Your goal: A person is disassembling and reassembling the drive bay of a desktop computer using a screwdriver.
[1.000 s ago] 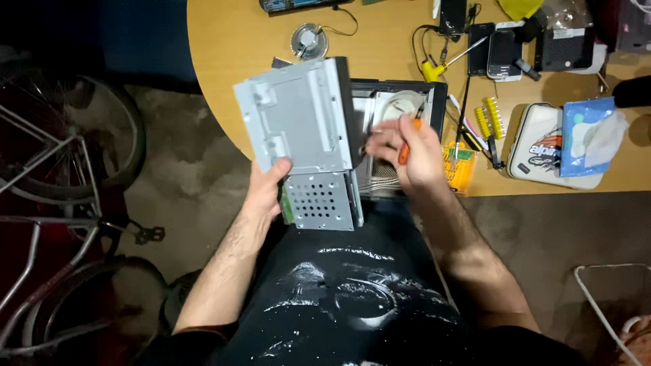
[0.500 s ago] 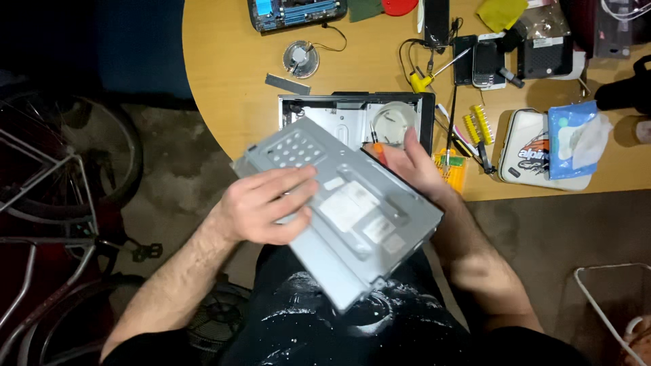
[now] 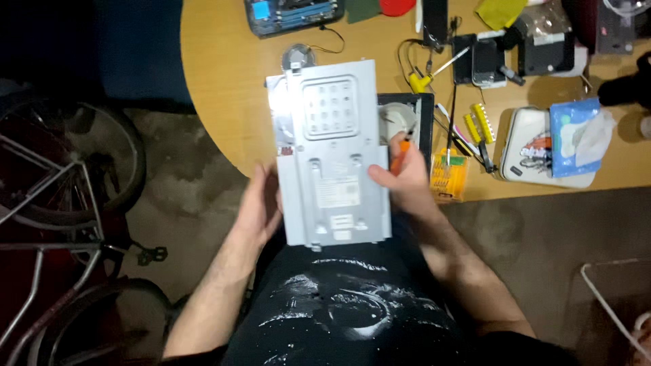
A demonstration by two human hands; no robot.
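I hold a grey sheet-metal case [image 3: 331, 152], flat side up, over my lap and the front edge of the wooden table [image 3: 224, 74]. My left hand [image 3: 261, 203] grips its left edge from below. My right hand [image 3: 400, 181] grips the right edge and also pinches an orange-handled screwdriver [image 3: 399, 156]. The case has a perforated square panel near its top and a white label in its middle. Behind its right side shows a black open frame with a white round part [image 3: 401, 118].
The table holds a yellow bit set [image 3: 449, 175], loose yellow-handled tools [image 3: 478, 125], a white pouch [image 3: 525, 146], a blue tissue pack [image 3: 576, 135], a blue circuit board [image 3: 293, 13] and black devices [image 3: 485, 61]. A bicycle wheel [image 3: 68, 163] stands at the left.
The case has turned from a slanted position across my lap to upright and lengthwise. My left hand moved from its top face to its left edge.
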